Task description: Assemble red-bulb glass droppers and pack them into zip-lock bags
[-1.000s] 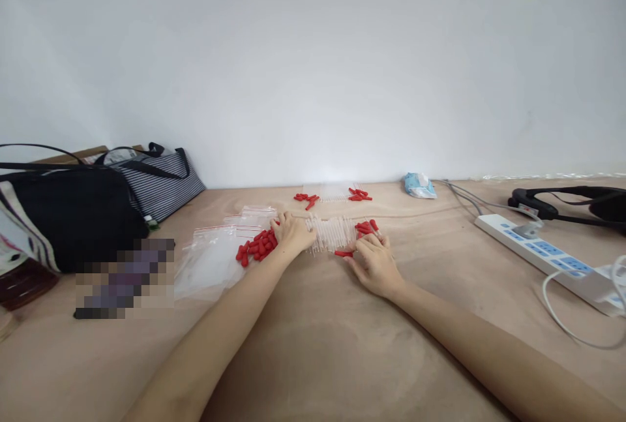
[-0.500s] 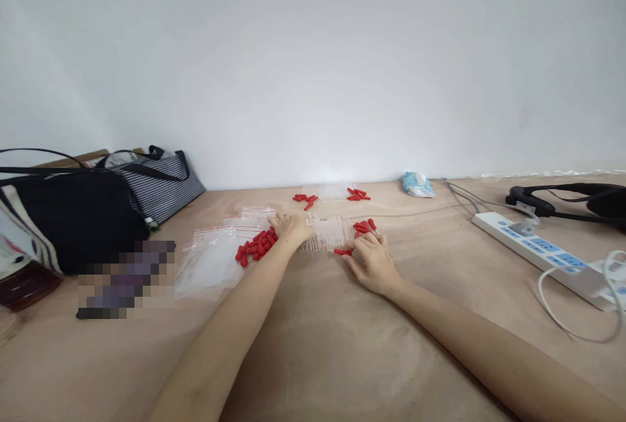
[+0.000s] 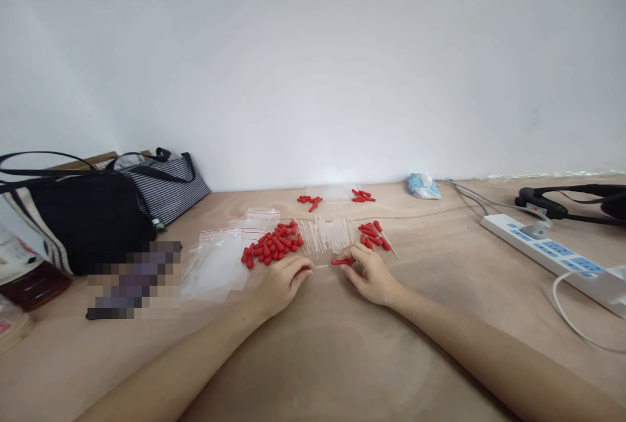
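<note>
Between the fingertips of my left hand (image 3: pixel 283 282) is a thin clear tube (image 3: pixel 321 267), its free end pointing right. My right hand (image 3: pixel 370 273) pinches a red rubber dropper bulb (image 3: pixel 339 262), the narrow end facing that tube; a small gap separates the two. Just beyond my hands lies a row of clear thin tubes (image 3: pixel 330 236), side by side on the table. A pile of red bulbs (image 3: pixel 276 246) sits left of the row. On its right is a smaller group of red pieces (image 3: pixel 374 234), at least one joined to a tube.
Clear zip bags (image 3: pixel 218 265) lie left of the bulb pile. Farther back, another bag (image 3: pixel 337 194) has red pieces on both sides. A black bag (image 3: pixel 92 220) and a striped bag (image 3: pixel 169 187) stand left. A tissue pack (image 3: pixel 423 186) and power strip (image 3: pixel 542 249) are right.
My left hand has come from the tube row toward me and now holds a tube. My right hand has moved slightly left and nearer with the red bulb.
</note>
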Motion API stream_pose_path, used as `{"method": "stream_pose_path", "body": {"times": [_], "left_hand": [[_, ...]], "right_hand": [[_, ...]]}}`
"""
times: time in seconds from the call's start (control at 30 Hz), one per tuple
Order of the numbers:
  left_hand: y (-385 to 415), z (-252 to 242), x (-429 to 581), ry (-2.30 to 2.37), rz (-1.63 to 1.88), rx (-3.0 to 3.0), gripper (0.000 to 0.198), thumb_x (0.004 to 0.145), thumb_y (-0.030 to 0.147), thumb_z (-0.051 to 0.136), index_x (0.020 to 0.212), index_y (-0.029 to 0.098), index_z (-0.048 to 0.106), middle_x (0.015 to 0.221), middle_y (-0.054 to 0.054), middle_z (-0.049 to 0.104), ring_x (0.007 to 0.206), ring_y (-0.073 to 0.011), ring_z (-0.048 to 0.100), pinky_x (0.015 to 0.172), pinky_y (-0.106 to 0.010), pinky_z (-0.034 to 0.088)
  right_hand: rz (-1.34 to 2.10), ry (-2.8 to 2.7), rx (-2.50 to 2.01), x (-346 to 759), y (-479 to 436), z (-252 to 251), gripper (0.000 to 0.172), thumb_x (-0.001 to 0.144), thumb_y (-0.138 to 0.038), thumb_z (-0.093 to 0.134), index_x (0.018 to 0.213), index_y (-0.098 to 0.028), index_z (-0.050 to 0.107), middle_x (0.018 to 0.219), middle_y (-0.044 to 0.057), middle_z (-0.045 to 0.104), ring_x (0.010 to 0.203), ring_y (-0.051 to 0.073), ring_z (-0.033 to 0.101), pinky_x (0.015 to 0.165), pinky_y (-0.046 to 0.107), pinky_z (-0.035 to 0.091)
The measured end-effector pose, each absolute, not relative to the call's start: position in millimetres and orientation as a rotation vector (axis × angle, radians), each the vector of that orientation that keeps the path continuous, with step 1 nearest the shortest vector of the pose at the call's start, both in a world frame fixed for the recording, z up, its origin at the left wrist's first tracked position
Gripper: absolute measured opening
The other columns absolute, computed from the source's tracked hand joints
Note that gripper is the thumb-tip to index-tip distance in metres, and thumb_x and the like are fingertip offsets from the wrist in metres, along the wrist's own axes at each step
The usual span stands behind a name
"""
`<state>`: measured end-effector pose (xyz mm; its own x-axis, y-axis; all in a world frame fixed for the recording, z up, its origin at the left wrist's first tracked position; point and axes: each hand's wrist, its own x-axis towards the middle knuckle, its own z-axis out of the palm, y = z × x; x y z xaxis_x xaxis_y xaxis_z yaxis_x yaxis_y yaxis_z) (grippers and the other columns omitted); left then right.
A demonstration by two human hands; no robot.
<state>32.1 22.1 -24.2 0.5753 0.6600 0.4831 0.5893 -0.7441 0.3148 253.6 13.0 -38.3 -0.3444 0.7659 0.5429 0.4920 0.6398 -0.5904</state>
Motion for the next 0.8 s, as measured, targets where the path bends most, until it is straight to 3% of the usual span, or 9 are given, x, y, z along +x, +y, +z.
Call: {"method": "stream_pose_path", "body": {"times": [0.43, 0.8], "left_hand": [[25.2, -29.9, 33.8, 0.981, 0.957, 2.687, 0.017, 0.088, 0.021, 0.039, 0.091, 0.018, 0.055, 0.083, -0.002, 0.063, 0.076, -0.0139, 0.058, 0.068, -0.025, 0.046], [23.9, -28.3, 36.2, 0.93, 0.981, 2.692, 0.015, 0.087, 0.02, 0.041, 0.088, 0.017, 0.056, 0.08, -0.003, 0.062, 0.072, -0.0133, 0.058, 0.065, -0.024, 0.046]], "right_hand": [[0.584, -1.968, -0.986, 248.0, 11.3, -40.8, 0.011, 0.076, -0.011, 0.048, 0.083, -0.018, 0.053, 0.075, 0.003, 0.057, 0.068, 0.013, 0.052, 0.063, 0.026, 0.042], [0.572, -2.045, -0.911, 247.3, 8.6, -35.1, 0.022, 0.079, -0.01, 0.046, 0.092, -0.019, 0.06, 0.087, 0.006, 0.057, 0.083, 0.015, 0.053, 0.077, 0.029, 0.043]]}}
